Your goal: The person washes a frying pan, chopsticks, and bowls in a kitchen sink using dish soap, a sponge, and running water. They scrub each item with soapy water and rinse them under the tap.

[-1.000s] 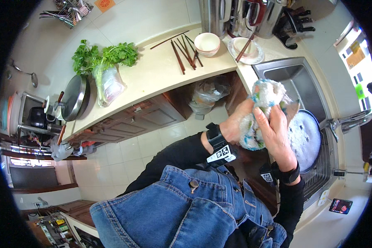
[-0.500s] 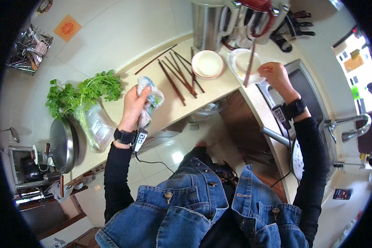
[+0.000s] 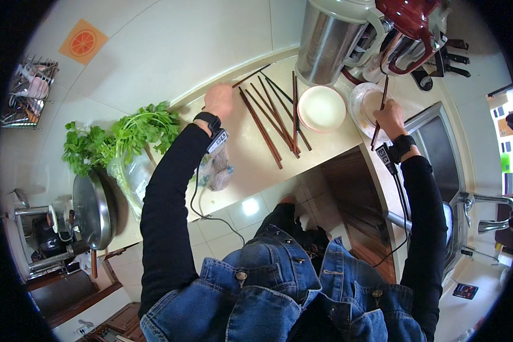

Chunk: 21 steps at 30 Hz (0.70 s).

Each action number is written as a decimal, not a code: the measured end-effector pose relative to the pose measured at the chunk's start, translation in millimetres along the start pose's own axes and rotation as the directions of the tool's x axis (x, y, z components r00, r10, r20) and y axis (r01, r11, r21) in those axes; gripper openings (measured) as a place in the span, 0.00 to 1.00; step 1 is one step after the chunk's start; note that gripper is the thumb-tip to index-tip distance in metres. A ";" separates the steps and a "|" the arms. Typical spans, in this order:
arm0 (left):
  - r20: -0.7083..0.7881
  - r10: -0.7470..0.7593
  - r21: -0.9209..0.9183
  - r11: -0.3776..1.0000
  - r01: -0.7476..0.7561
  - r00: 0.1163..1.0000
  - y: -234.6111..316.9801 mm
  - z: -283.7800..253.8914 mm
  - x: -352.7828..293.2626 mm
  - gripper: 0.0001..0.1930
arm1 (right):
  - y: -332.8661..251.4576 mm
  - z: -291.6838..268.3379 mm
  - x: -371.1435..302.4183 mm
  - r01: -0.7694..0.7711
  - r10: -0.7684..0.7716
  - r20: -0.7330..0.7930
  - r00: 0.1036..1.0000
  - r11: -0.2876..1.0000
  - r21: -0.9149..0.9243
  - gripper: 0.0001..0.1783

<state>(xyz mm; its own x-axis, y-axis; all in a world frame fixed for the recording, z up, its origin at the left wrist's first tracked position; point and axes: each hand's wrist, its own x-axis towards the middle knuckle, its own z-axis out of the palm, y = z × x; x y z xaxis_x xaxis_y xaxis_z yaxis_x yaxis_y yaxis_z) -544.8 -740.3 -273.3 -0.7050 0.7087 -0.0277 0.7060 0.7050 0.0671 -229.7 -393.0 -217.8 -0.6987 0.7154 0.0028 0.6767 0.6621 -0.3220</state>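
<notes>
My left hand (image 3: pixel 219 101) is closed at the back of the counter, over a dark chopstick (image 3: pixel 251 76) lying along the wall. The chopstick shows on both sides of the hand; the fingertips are hidden. A crumpled patterned cloth (image 3: pixel 216 169) lies on the counter below my left wrist. My right hand (image 3: pixel 390 118) pinches another brown chopstick (image 3: pixel 383 94), which slants over a clear dish (image 3: pixel 357 108) with a small bowl in it. Several loose chopsticks (image 3: pixel 278 117) are spread between my hands, beside a white bowl (image 3: pixel 321 108).
Leafy greens (image 3: pixel 145 128), partly in a plastic bag, and a lidded pan (image 3: pixel 91 205) are on the left. A steel jug (image 3: pixel 330 45) and a red kettle (image 3: pixel 407 28) stand at the back. A knife block and sink (image 3: pixel 436 137) are on the right.
My left hand has put the cloth down on the counter and moved to the back chopstick. My right hand has closed on the chopstick over the dish. The view has shifted left.
</notes>
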 end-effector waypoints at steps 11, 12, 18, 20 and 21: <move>0.239 0.028 -0.241 0.970 0.031 0.971 -1.7 -30.9 -18.6 0.16 | 3.8 -13.8 -1.6 -0.137 0.103 0.172 0.980 0.969 0.203 0.12; 0.343 0.029 -0.341 0.935 0.096 0.939 4.3 -33.8 -25.5 0.19 | 2.9 -15.5 -2.7 -0.128 0.095 0.164 0.982 0.970 0.204 0.11; 0.454 0.059 -0.412 0.899 0.151 0.889 77.2 -28.4 -41.2 0.39 | -1.1 -28.3 -7.6 -0.149 0.105 0.185 0.977 0.959 0.241 0.10; 0.462 -0.046 -0.350 0.908 0.229 0.886 103.3 -23.9 -33.7 0.48 | -1.4 -34.0 -10.9 -0.126 0.083 0.171 0.982 0.957 0.260 0.10; 0.449 -0.022 -0.341 0.920 0.193 0.893 112.3 -22.9 -27.7 0.48 | -1.5 -36.9 -13.4 -0.128 0.086 0.167 0.982 0.956 0.264 0.10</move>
<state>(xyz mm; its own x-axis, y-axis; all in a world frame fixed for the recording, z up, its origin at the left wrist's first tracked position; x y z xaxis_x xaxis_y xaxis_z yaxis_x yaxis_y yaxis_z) -447.5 -681.4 -242.2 -0.6150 0.6303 -0.4738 0.4905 0.7762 0.3961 -212.7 -395.3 -182.4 -0.6669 0.7224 -0.1826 0.6751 0.4821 -0.5583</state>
